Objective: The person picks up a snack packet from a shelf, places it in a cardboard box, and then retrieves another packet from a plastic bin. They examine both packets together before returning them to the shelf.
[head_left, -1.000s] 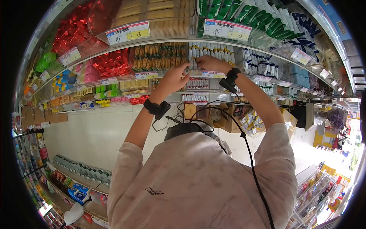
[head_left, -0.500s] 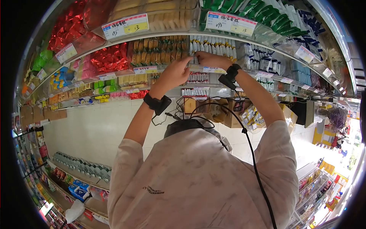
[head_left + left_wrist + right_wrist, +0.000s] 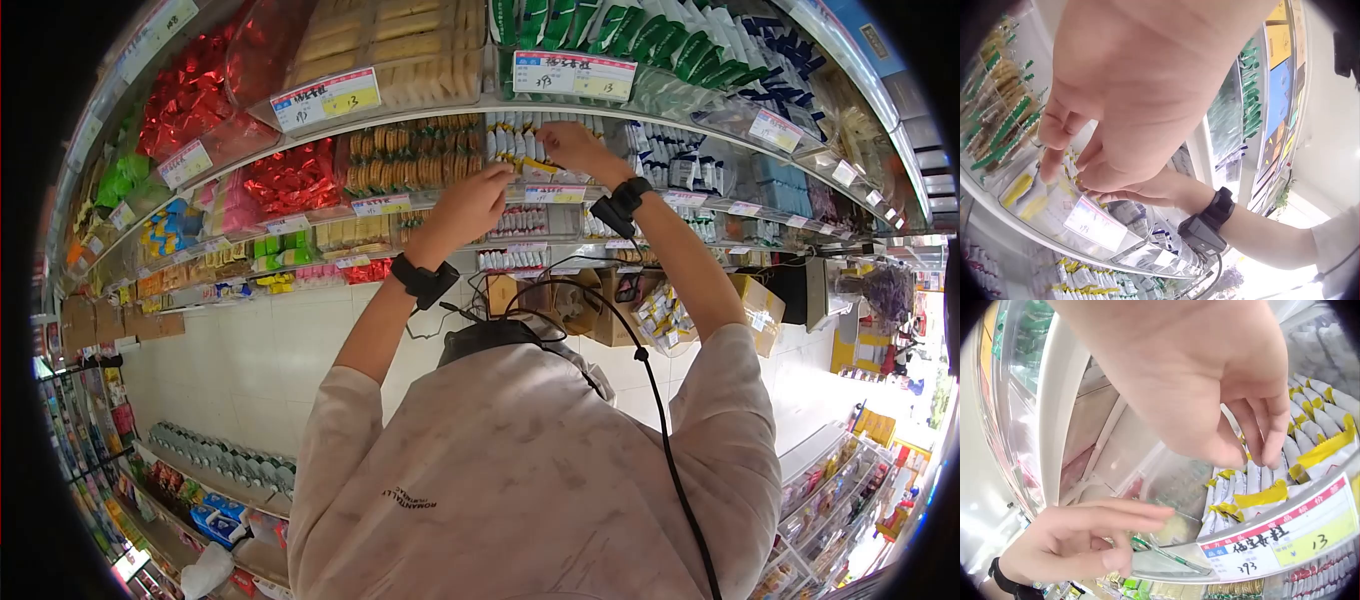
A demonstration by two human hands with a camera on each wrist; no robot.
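Observation:
White snack packets [image 3: 1235, 487] with yellow ends stand in rows in a clear bin. My right hand [image 3: 573, 147] reaches over them, its fingers [image 3: 1264, 440] bent downward and thumb close by. Its fingertips are right at the packet tops; I cannot tell whether they pinch one. Two packets with yellow ends [image 3: 1260, 499] lie across the front of the rows. My left hand [image 3: 465, 212] is by the bin's front left corner, nothing visible in its grasp. Its index finger points straight toward the packets in the right wrist view, the other fingers loosely bent.
Left of the packets is a bin of round biscuits [image 3: 413, 155]; right of them are blue-and-white packets [image 3: 655, 145]. A price label [image 3: 556, 193] fronts the bin. The upper shelf [image 3: 450, 112] overhangs both hands. Cables [image 3: 600, 300] and cardboard boxes [image 3: 605, 315] are below.
My right hand has moved right and deeper over the bin, away from the left hand. The left hand has dropped slightly. Yellow-ended packets now show lying at the bin's front.

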